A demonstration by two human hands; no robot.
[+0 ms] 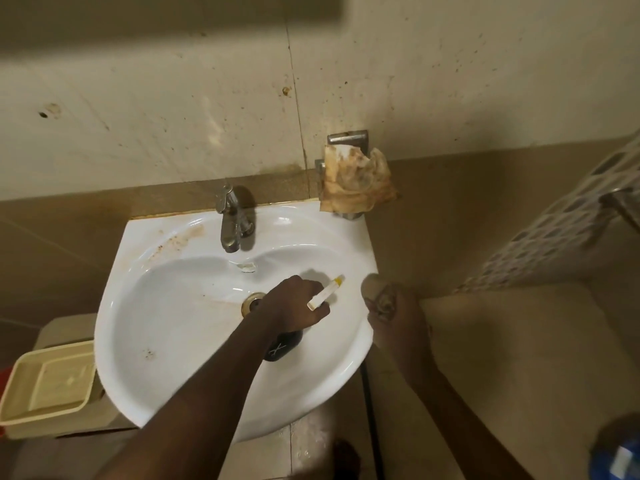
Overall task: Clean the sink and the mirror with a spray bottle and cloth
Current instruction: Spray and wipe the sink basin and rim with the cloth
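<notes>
The white sink (166, 344) is fixed to the wall, with brown stains on its rim near the tap (231, 220) and a few specks in the basin. My left hand (294, 308) hangs over the basin beside the drain (251, 301) and grips a spray bottle (283, 345) with a dark body and a white and yellow nozzle pointing right. My right hand (396, 318) is at the sink's right rim, closed around a bunched beige cloth (375, 284), which is blurred. I cannot make out the mirror.
A stained brownish rag (356, 183) hangs over a metal fitting on the wall behind the sink's right corner. A cream plastic tray (20, 403) sits to the left of the sink. A blue object (620, 455) shows at the bottom right.
</notes>
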